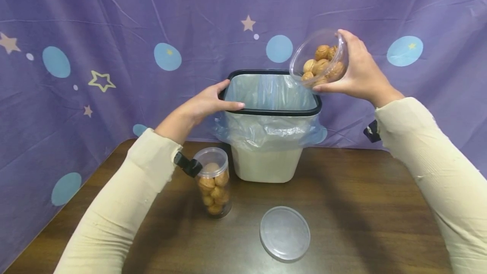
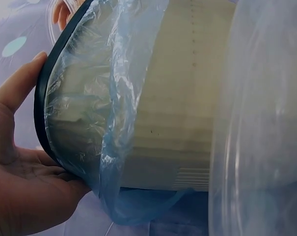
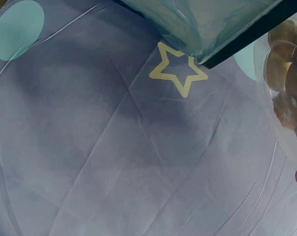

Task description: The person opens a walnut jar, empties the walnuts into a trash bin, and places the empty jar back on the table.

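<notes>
My right hand [image 1: 357,67] grips a clear plastic container [image 1: 298,60] with several walnuts [image 1: 321,67] in it. It is tilted with its open mouth toward the left, over the right corner of a trash bin [image 1: 266,164]. In the right wrist view, walnuts [image 3: 281,69] show through the container wall beside the bin's corner. My left hand [image 1: 203,105] holds the bin's black rim [image 1: 274,113] at its left side, thumb and fingers spread around it. A bluish transparent bag [image 2: 121,98] lines the bin and folds down outside, below the rim.
A lidded clear jar of walnuts [image 1: 214,189] stands on the brown table [image 1: 171,231], under my left wrist. A round translucent lid [image 1: 285,234] lies flat in front of the bin. Behind hangs a purple cloth [image 1: 205,7] with stars and dots.
</notes>
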`<action>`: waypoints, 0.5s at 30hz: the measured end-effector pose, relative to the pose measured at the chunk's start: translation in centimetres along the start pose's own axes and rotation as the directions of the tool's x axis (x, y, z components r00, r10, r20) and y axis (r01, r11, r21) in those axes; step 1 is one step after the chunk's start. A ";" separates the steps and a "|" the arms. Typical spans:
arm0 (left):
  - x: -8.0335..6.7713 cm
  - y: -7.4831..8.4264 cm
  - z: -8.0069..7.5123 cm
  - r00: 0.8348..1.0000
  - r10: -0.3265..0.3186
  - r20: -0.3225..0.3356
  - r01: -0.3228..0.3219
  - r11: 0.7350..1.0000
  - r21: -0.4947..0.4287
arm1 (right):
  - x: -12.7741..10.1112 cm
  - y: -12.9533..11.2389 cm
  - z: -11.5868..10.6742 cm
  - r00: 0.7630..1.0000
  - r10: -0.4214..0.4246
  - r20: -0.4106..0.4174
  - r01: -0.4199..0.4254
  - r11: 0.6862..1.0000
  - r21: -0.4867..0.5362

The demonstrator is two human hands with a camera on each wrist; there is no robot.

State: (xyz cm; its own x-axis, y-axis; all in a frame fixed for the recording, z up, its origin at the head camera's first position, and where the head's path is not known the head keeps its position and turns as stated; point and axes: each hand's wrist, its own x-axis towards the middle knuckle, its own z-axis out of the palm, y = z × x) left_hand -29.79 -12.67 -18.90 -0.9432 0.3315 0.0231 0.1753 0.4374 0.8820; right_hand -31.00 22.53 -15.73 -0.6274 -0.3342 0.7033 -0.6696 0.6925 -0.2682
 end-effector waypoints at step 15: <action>0.1 -0.5 -0.2 1.000 0.026 0.016 -0.027 0.999 0.043 | 0.2 0.4 0.6 0.979 -0.201 -0.038 0.196 0.975 -0.108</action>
State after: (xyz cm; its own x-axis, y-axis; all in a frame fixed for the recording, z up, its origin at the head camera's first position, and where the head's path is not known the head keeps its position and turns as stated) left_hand -29.99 -13.05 -19.28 -0.9337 0.3561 0.0383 0.2122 0.4639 0.8601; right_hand -31.63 22.36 -16.03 -0.4644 -0.4421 0.7674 -0.7329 0.6783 -0.0528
